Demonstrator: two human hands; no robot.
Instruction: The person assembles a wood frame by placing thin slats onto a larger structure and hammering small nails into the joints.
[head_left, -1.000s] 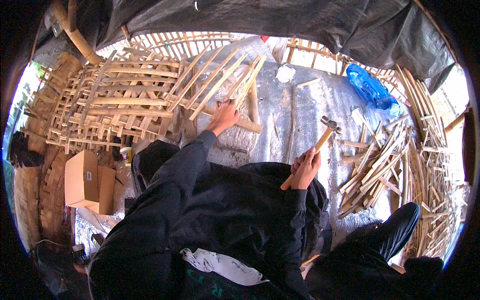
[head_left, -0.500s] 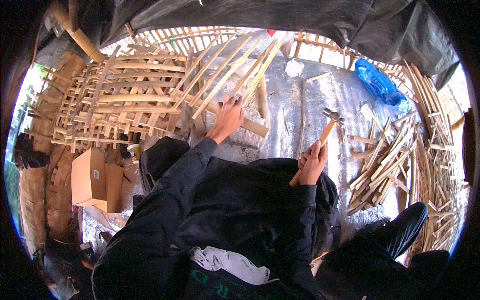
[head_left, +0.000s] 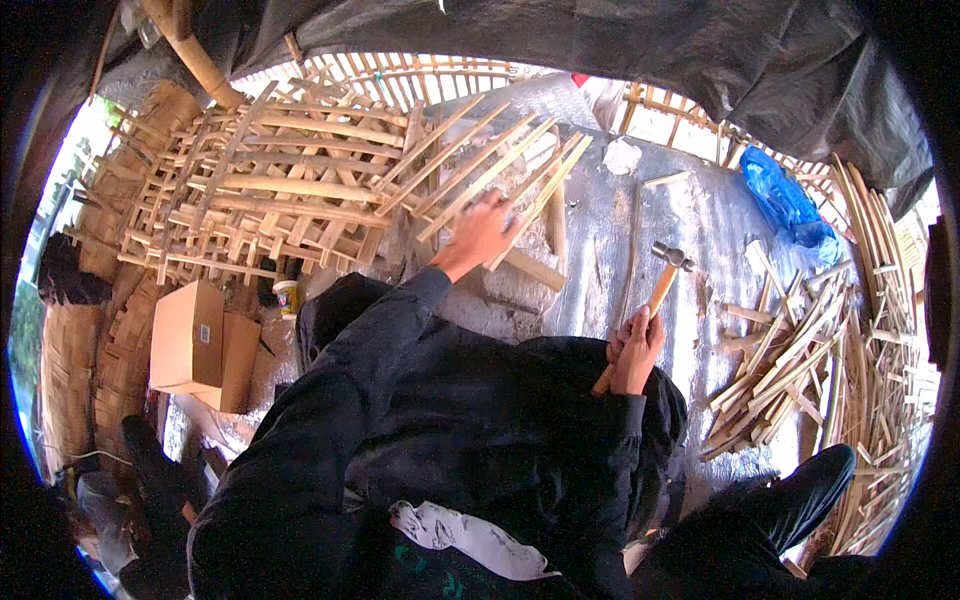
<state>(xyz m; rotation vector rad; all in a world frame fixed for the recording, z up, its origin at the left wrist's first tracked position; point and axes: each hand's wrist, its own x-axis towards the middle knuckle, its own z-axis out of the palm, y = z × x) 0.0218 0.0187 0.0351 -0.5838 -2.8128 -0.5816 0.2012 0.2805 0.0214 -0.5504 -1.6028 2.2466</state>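
Note:
A hammer (head_left: 660,288) with a metal head and a wooden handle is in my right hand (head_left: 637,350), the fingers wrapped round the handle and the head pointing away from me. My left hand (head_left: 480,235) is over the lower ends of several thin bamboo strips (head_left: 484,170), which slant away side by side. Motion smears its fingers, so I cannot tell whether they grip a strip. Beneath the strips runs a thicker bamboo crosspiece (head_left: 535,270), its right end showing beyond my hand.
Woven bamboo lattice panels (head_left: 300,185) are stacked at the left. Below them are a cardboard box (head_left: 188,335) and a small tub (head_left: 287,296). Loose bamboo pieces (head_left: 780,360) lie heaped at the right, below a blue plastic bag (head_left: 790,210). Silvery sheeting (head_left: 600,260) covers the ground.
The whole scene has shifted right and down in the picture. My left hand has moved slightly farther away along the strips and is blurred. The hammer remains in my right hand.

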